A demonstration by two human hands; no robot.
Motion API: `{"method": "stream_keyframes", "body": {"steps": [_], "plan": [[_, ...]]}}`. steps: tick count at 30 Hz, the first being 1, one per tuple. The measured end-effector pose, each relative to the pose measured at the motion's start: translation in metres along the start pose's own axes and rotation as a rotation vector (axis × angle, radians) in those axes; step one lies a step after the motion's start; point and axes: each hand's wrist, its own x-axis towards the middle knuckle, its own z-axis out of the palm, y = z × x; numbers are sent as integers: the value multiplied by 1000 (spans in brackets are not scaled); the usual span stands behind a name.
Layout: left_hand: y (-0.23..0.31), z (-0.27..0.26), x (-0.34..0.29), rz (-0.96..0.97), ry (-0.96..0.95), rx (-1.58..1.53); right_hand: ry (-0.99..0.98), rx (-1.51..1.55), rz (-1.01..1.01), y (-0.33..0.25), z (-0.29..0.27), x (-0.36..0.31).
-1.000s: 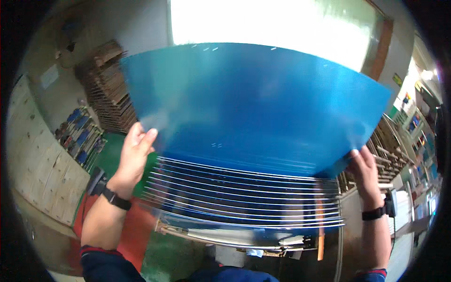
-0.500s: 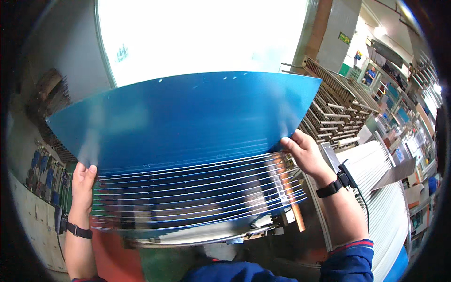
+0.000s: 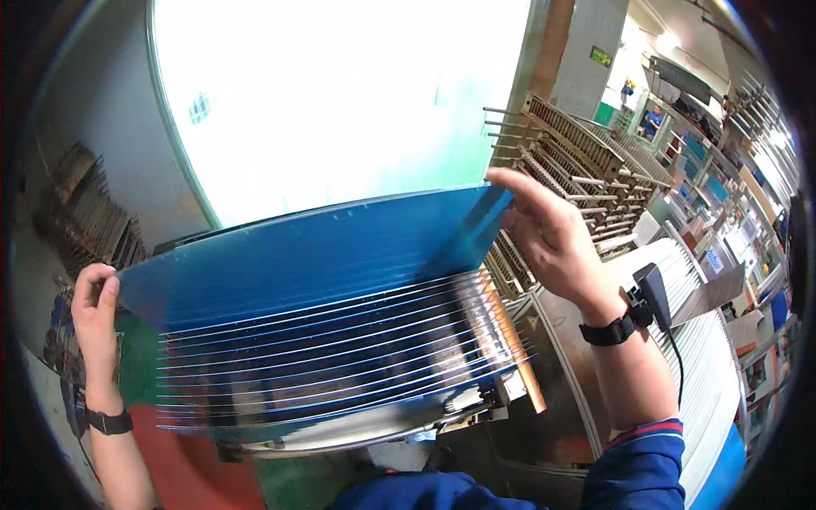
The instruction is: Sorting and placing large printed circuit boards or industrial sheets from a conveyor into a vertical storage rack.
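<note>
A thin blue sheet stands tilted at the far side of a rack. My left hand pinches its left upper corner between thumb and fingers. At the right upper corner my right hand is bent round the edge, with its index finger along the top; part of its grip is hidden. On the near side of the sheet runs a row of parallel thin sheet edges, evenly spaced. The blue sheet's lower edge lies along the farthest of them.
An orange-brown bar runs along the rack's right side. Metal racks with rods stand at the back right. Right of my forearm lies a stack of pale ribbed panels. A bright white panel fills the back. A person is far off.
The blue sheet has dropped lower and leans so that less of its face shows. My left hand has moved outward and up; my right hand has risen to the upper corner.
</note>
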Motion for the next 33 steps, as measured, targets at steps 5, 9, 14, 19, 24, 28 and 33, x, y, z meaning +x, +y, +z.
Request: {"method": "stream_keyframes", "body": {"steps": [5,9,14,19,24,28,33], "plan": [[21,16,-20,78,-199,-4,-97,179,172,16,12,-25],[49,13,-26,216,-248,185,-191,200,167,26,7,-34],[67,13,-31,343,-368,423,-352,263,206,37,5,-40],[68,21,-40,317,-415,418,-465,30,260,34,11,-36],[60,30,-49,172,-525,514,-523,-89,191,22,20,-32],[64,40,-50,261,-499,474,-657,-144,264,26,22,-37],[97,65,-34,334,-586,538,-523,-206,198,30,7,-51]]}}
